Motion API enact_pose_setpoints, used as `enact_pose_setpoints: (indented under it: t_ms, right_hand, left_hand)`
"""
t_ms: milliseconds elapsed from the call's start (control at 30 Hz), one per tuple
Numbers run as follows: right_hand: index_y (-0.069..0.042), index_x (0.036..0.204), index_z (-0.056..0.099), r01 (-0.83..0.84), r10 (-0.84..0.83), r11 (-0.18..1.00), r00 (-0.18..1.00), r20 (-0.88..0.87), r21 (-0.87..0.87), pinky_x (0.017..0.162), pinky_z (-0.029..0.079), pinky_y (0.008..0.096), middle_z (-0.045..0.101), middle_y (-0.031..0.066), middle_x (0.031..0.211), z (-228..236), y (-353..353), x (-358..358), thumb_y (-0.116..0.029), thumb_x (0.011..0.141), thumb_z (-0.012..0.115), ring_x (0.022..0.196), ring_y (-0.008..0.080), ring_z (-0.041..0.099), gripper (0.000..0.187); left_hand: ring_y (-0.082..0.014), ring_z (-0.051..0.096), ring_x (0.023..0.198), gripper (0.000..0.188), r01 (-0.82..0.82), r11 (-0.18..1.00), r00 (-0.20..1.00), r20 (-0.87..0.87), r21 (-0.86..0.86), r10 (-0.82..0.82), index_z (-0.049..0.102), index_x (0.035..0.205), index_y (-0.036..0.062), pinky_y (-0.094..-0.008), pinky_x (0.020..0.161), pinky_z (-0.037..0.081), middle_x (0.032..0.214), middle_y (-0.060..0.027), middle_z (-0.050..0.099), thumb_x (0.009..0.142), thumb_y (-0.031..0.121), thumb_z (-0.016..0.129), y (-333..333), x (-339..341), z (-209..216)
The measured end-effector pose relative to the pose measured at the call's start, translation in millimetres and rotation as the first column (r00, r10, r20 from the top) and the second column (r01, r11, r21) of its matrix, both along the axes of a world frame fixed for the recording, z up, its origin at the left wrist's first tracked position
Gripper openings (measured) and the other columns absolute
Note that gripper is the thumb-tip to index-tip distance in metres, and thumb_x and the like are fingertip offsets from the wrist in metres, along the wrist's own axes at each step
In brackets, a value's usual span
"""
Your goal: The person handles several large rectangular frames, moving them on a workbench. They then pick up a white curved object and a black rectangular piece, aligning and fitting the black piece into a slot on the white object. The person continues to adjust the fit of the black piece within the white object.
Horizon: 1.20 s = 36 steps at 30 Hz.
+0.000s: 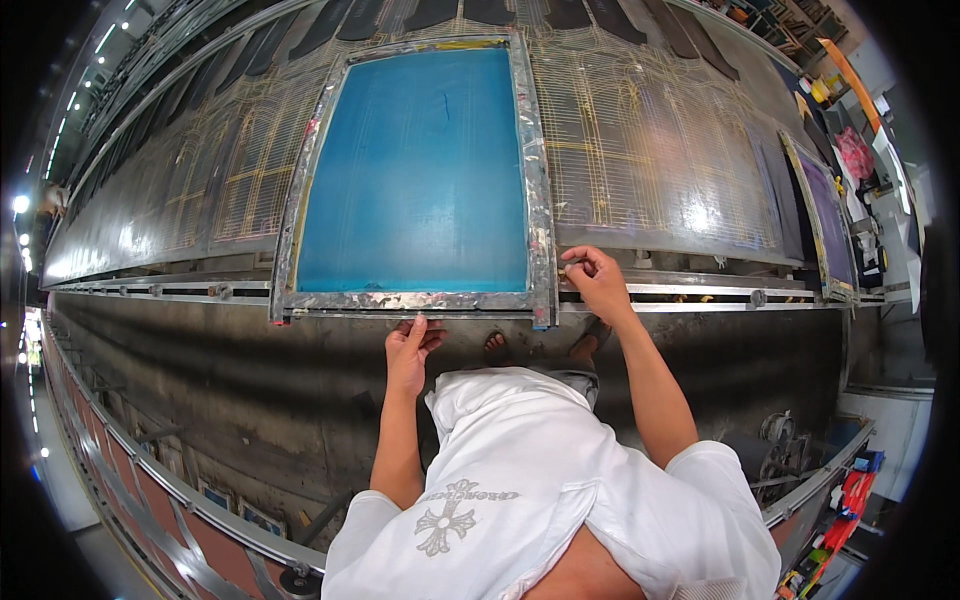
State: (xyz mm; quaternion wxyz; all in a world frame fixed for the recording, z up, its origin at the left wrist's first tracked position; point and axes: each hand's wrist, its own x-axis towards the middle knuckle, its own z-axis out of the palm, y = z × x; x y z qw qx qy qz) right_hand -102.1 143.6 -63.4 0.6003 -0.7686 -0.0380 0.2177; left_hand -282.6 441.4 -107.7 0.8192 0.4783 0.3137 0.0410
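A silk-screen printing frame [415, 300] with a blue mesh [415, 180] lies on the long dark printing table in front of me. Paint-stained metal bars edge it. My left hand [406, 356] is at its near edge, thumb against the front bar and fingers curled in. By the frame's near right corner, my right hand [597, 285] has its thumb and forefinger pinched together just above the rail. Whatever sits between those fingertips is too small to make out.
A metal rail [680, 295] runs along the table's near side. Dark fabric pieces [430, 12] lie along the far side. A second screen frame with a purple mesh [822, 215] leans at the right end. Another table edge [190, 490] runs behind me at lower left.
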Motion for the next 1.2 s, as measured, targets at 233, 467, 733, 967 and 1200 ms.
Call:
enact_pose_setpoints:
  t_ms: [233, 467, 733, 967, 1200]
  right_hand:
    - [-0.003, 0.118, 0.07, -0.077, 0.118, 0.979, 0.968, 0.22, -0.187, 0.08, 0.053, 0.0313, 0.075, 0.01, 0.093, -6.9, 2.7, 1.8, -0.016, 0.092, 0.069, 0.084, 0.0172, 0.069, 0.029]
    - [-0.001, 0.098, 0.068, -0.092, 0.175, 0.954, 0.944, 0.28, -0.286, 0.075, 0.052, 0.0326, 0.073, 0.0111, 0.086, 0.2, 0.1, -2.7, -0.014, 0.094, 0.065, 0.079, 0.018, 0.068, 0.014]
    - [0.0, 0.081, 0.062, -0.184, 0.103, 0.907, 0.969, 0.224, 0.379, 0.072, 0.049, 0.0302, 0.066, 0.0067, 0.08, -3.0, -18.4, -1.3, -0.014, 0.094, 0.06, 0.078, 0.0158, 0.063, 0.018]
    - [-0.001, 0.072, 0.068, -0.136, 0.136, 0.991, 0.989, 0.056, -0.004, 0.06, 0.045, 0.0276, 0.062, 0.0008, 0.065, -9.1, -54.0, -79.9, -0.026, 0.096, 0.07, 0.064, 0.0071, 0.054, 0.034]
    - [-0.007, 0.099, 0.069, -0.151, 0.299, 0.671, 0.951, 0.078, -0.726, 0.079, 0.055, 0.0461, 0.072, 0.0152, 0.093, -46.9, -101.3, -138.9, -0.026, 0.082, 0.077, 0.091, 0.0335, 0.07, 0.026]
  left_hand:
    - [-0.0215, 0.07, 0.089, 0.036, -0.006, 1.0, 1.0, 0.016, -0.02, 0.006, 0.063, 0.103, 0.0034, -0.0342, 0.081, 0.054, 0.099, -0.0111, 0.071, 0.095, 0.037, 0.072, -1.5, -0.3, -2.4]
    - [-0.0226, 0.071, 0.088, 0.033, -0.019, 1.0, 0.999, 0.037, 0.014, 0.018, 0.062, 0.101, 0.0042, -0.0353, 0.08, 0.055, 0.099, -0.0114, 0.071, 0.097, 0.036, 0.069, -4.7, 2.6, -4.6]
    - [-0.0228, 0.071, 0.089, 0.037, -0.004, 1.0, 0.999, 0.052, 0.012, 0.003, 0.063, 0.106, 0.0011, -0.0347, 0.081, 0.055, 0.101, -0.0119, 0.071, 0.098, 0.037, 0.068, -8.1, 3.4, -4.7]
    - [-0.0214, 0.07, 0.092, 0.034, 0.054, 0.999, 0.998, 0.011, -0.006, -0.054, 0.063, 0.108, 0.0014, -0.0347, 0.082, 0.054, 0.103, -0.0111, 0.071, 0.099, 0.034, 0.067, 6.0, -2.0, -7.3]
    - [-0.0198, 0.069, 0.096, 0.04, 0.647, 0.727, 0.762, -0.252, 0.23, -0.597, 0.071, 0.111, -0.0033, -0.0333, 0.086, 0.052, 0.106, -0.0122, 0.074, 0.096, 0.033, 0.068, 0.6, 10.2, -13.5]
